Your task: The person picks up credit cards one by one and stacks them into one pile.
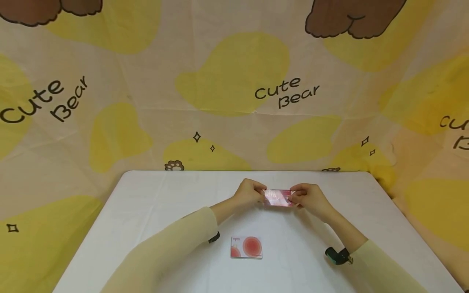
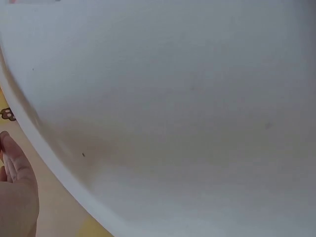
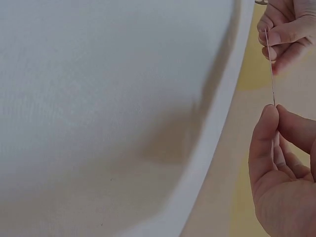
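Between both hands a thin pink shiny card [image 1: 277,197] is held up over the far part of the table. My left hand [image 1: 250,193] pinches its left end and my right hand [image 1: 309,198] pinches its right end. Seen edge-on in the right wrist view, the card [image 3: 271,66] is a thin line, with the right hand [image 3: 284,168] at its near end and the left hand [image 3: 289,34] at its far end. In the left wrist view only part of the left hand [image 2: 19,190] shows. A white card with pink circles [image 1: 246,247] lies flat nearer to me.
The white table [image 1: 176,211] ends at a rounded far edge. Behind it hangs a yellow-patterned cloth [image 1: 234,73] with "Cute Bear" lettering. A dark wrist camera [image 1: 338,256] sits at the right wrist, and another [image 1: 214,237] shows below the left sleeve.
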A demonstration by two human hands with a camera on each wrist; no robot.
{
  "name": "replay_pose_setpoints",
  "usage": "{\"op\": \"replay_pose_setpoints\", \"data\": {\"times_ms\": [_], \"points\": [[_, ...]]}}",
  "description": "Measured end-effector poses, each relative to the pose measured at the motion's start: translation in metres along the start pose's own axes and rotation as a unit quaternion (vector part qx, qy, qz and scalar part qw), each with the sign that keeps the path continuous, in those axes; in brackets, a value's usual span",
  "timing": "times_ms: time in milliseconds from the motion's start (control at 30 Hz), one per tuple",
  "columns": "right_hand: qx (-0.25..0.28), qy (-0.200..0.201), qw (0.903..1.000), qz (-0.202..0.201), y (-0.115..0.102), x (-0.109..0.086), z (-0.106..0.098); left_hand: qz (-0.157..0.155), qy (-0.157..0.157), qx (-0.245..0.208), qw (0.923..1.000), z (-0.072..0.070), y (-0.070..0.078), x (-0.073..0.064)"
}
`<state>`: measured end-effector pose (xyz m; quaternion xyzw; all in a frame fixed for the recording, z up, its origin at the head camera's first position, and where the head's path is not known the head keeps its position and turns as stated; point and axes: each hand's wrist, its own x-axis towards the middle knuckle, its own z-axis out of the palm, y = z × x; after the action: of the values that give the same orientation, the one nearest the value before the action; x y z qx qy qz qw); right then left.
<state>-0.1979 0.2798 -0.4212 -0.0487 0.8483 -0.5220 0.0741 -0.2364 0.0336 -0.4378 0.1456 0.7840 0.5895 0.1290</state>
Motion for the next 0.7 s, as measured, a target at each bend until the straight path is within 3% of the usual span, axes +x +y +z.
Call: {"op": "replay_pose_setpoints", "data": {"times_ms": [233, 433, 700], "points": [[-0.001, -0.006, 0.9999, 0.015, -0.005, -0.008, 0.007, -0.016, -0.012, -0.044, 0.9988, -0.005, -0.006, -0.012], [0.001, -0.009, 0.9996, 0.029, -0.006, -0.014, 0.015, -0.027, -0.018, -0.047, 0.9984, -0.011, -0.006, -0.025], [0.011, -0.018, 0.9997, 0.014, -0.01, -0.023, 0.026, -0.042, -0.012, -0.051, 0.9977, -0.023, -0.005, -0.042]]}}
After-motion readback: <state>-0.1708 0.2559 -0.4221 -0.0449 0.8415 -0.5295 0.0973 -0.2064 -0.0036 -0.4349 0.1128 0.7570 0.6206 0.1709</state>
